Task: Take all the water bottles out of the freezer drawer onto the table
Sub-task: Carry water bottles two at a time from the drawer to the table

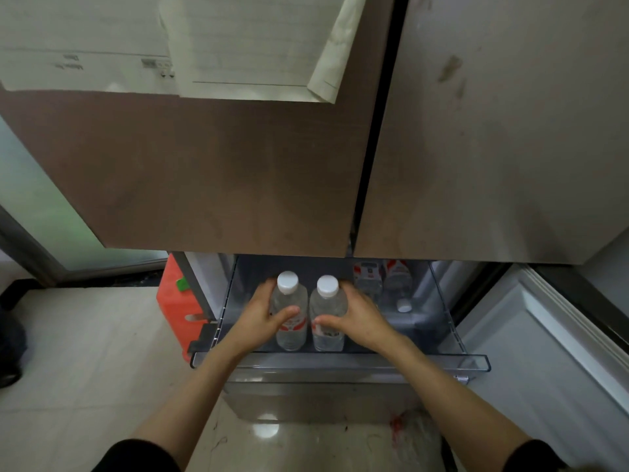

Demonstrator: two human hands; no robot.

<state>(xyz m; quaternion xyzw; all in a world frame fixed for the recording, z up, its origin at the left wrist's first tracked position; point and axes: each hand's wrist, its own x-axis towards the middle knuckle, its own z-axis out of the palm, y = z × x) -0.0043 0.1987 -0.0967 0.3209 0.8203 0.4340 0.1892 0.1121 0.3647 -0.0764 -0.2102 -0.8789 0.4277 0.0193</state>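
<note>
View from above of two bare forearms reaching down into a pulled-out freezer drawer (476, 362) below closed fridge doors (211, 172).

Left of the left hand, outside the drawer, an orange crate (172, 301) stands on the pale tiled floor (85, 352).

The left hand (263, 315) is wrapped around a clear water bottle with a white cap (288, 311), thumb across the red label at the front, fingers curled behind it. The bottle stands upright, and the grip sits at mid-body, probably so it can be lifted straight up.

Just to the right, touching or nearly touching the first, a second upright water bottle (327, 316) is held the same way by the right hand (362, 323), thumb in front, fingers around the far side. Taking one bottle in each hand looks like a way to clear two at once.

Beyond and to the right of the right hand, at the back of the drawer, more bottles with red labels (383, 275) lie half under the fridge doors, and a loose-looking white cap (404, 305) shows below them; it may belong to another bottle. Their number is unclear.

The overhanging doors limit headroom at the back, and the drawer's clear front wall must be cleared when lifting. No table is in sight, and the task appears far from finished.
</note>
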